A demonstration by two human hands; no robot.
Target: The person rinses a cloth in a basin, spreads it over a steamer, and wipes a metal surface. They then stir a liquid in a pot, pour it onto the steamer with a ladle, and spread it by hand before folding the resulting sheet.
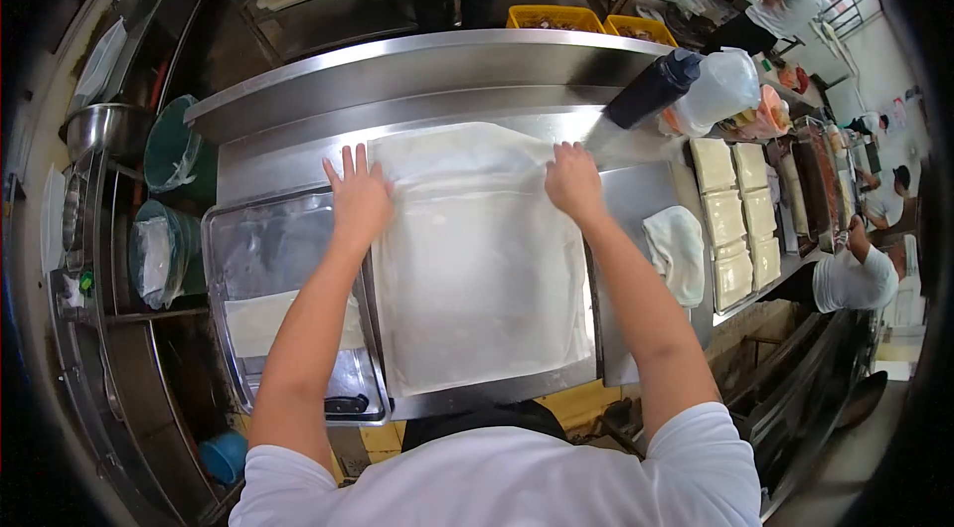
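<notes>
the pale, thin sheet (477, 279) lies at the hub of the clock, on the metal table (263, 167) before the person. the left hand (361, 204), at 10 o'clock, has its fingers spread and relaxed at the sheet's edge, gripping nothing visible. the right hand (576, 181), between 1 and 2, has its fingers curled at the far corner; whether they pinch it, i cannot tell.

a harder pull by 1 hand than the other could skew the sheet or tear it, as it looks flimsy. the wrinkles near 12 could set into creases if smoothed unevenly, and the edge at 9 might snag on the metal tray (214, 274) just beside it.

the table shines, with a raised ledge (427, 65) at 12. a white cloth (678, 254) lies at 3, with pale packets (723, 219) beyond. 2 yellow crates (555, 16) stand at 1, lined bins (171, 154) at 10, and co-workers (795, 2) between 1 and 3.
</notes>
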